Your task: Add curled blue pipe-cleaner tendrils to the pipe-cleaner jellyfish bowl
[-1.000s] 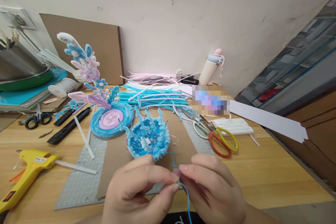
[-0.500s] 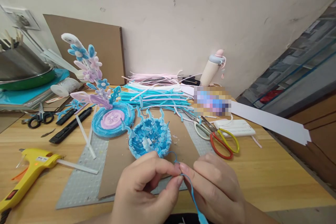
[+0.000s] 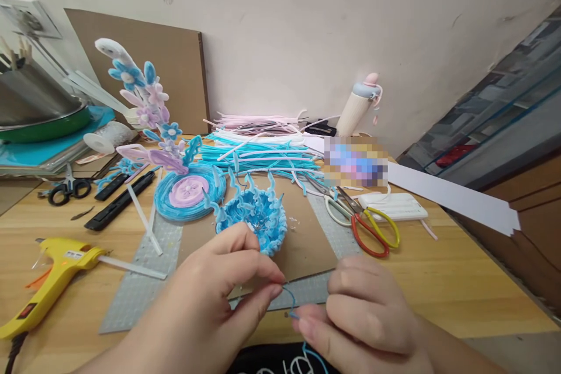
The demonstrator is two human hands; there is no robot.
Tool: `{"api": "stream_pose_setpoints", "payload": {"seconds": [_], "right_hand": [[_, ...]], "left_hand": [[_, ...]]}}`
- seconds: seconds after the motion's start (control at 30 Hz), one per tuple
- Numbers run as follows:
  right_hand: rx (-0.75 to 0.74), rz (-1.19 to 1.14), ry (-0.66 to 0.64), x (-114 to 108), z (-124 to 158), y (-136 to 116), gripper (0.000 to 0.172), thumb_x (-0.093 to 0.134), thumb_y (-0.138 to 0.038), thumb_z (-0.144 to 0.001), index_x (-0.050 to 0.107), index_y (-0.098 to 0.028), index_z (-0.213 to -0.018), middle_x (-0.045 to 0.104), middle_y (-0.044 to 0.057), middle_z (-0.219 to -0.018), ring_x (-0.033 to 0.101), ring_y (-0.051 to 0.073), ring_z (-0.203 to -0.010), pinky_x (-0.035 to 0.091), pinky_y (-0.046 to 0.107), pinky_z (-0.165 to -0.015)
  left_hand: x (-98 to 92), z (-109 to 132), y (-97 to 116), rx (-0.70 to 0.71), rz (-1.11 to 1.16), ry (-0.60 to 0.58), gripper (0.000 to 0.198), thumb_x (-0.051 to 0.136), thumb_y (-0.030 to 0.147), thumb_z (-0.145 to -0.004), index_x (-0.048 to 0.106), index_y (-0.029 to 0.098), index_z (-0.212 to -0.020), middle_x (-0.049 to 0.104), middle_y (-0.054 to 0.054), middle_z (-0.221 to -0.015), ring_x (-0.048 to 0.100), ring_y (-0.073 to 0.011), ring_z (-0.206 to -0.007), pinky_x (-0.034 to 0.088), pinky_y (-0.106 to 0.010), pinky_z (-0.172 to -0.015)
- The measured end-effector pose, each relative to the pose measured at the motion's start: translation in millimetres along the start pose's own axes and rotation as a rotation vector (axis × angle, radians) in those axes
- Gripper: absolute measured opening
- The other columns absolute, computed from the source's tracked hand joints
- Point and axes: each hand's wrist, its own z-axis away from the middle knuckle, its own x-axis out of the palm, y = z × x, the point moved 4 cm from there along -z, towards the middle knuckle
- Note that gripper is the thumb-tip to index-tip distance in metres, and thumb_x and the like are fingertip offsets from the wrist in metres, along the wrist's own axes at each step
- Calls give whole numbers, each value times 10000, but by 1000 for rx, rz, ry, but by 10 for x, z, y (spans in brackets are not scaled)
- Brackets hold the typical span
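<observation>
My left hand (image 3: 210, 304) and my right hand (image 3: 363, 321) are close together at the table's near edge, both pinched on a thin blue wire (image 3: 290, 299) that curls between their fingertips. Just beyond my left hand sits a small blue pipe-cleaner basket (image 3: 254, 219) with spiky upright ends, on a brown cardboard sheet (image 3: 307, 239). Behind it lies a flat blue and pink coiled disc (image 3: 188, 191) with a tall stem of blue and pink flowers (image 3: 144, 99).
A yellow glue gun (image 3: 48, 274) lies at the left, with black scissors (image 3: 65, 190) and black tools (image 3: 118, 201) beyond it. Scissors with red and yellow handles (image 3: 368, 231) and a white case (image 3: 397, 206) lie right. Piled blue, white and pink pipe cleaners (image 3: 258, 152) and a bottle (image 3: 357, 108) are by the wall.
Both hands have moved down toward me with the wire. My right hand has dropped lower than the left and the wire between them is shorter.
</observation>
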Motion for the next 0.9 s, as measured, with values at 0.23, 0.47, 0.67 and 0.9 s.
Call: {"api": "stream_pose_setpoints", "payload": {"seconds": [0.23,0.47,0.67,0.9], "right_hand": [[1,-2,74,66,43,-7,179,672,-93,-811,717,-220,-693,618,-60,-582,488,77,-408,298,306,-344],[133,-102,28,120,109,43,54,615,-144,-874,662,-170,-866,616,-23,-576,524,104,-455,417,266,-417],[316,-184,108,183,139,56,45,576,-171,-921,620,-174,-930,635,3,-663,529,114,-521,465,251,-483],[414,-430,85,198,67,88,125,608,-297,-929,641,-177,-930,631,-5,-653,590,100,-557,489,203,-520]], "left_hand": [[50,8,2,-11,-12,-86,165,586,73,-793,640,210,-718,565,29,-726,580,-96,-657,460,-178,-549],[41,5,-15,-45,6,-7,165,568,62,-746,614,203,-672,572,37,-662,572,-92,-602,428,-171,-499],[50,56,-75,-94,-28,22,154,559,89,-759,617,208,-678,576,35,-663,567,-104,-608,427,-195,-514],[88,57,-120,-159,-8,-3,145,547,108,-770,618,195,-678,585,21,-682,570,-118,-627,431,-217,-533]]}}
